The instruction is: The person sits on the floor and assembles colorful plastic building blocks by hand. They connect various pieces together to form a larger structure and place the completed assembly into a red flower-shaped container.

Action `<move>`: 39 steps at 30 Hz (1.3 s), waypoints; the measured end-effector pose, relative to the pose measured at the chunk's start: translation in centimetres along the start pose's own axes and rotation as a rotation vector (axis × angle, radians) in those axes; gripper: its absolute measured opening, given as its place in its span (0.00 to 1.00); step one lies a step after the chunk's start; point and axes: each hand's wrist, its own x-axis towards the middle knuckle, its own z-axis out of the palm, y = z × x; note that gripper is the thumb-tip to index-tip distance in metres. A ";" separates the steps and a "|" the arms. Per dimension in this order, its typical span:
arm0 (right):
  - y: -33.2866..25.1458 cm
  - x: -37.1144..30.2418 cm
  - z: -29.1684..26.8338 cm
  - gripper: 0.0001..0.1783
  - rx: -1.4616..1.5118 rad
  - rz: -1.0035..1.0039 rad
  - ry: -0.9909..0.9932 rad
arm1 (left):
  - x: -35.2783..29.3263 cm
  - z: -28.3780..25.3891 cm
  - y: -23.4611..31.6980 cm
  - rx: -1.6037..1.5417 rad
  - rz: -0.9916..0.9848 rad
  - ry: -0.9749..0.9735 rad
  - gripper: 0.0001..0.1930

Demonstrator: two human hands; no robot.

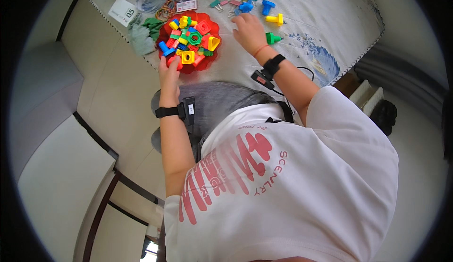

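Note:
My left hand (169, 79) is at the near left edge of a red scalloped bowl (211, 63). Its thumb and fingers close around a bright red plastic piece (174, 63) at the rim. Heaped in the bowl are toy nuts and bolts, among them a green hexagonal nut (194, 38), a yellow square nut (188, 57) and a blue bolt (166, 49). To the right, my right hand (251, 32) hovers low over the cloth, fingers apart, close to a blue toy piece (246, 7). Beyond it lie a blue bolt (268, 7), a yellow bolt (275, 19) and a green bolt (272, 38).
Coloured binder clips (234, 1) are scattered past my right hand, and more sit at the far edge. Left of the bowl are a green cloth (153, 27), a white card (122, 11) and rubber bands (166, 10). A patterned tablecloth (349, 21) covers the table.

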 end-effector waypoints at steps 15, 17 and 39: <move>0.5 -0.5 -2.4 0.09 0.181 0.058 -0.084 | 0.3 0.0 0.5 -0.056 -0.015 -0.087 0.35; -3.1 1.2 -1.3 0.09 0.307 -0.030 -0.076 | -0.1 0.2 0.5 -0.053 -0.020 -0.075 0.35; 6.4 -1.5 -1.5 0.13 -0.482 0.524 -0.030 | 2.1 0.7 -1.1 0.086 0.158 0.039 0.32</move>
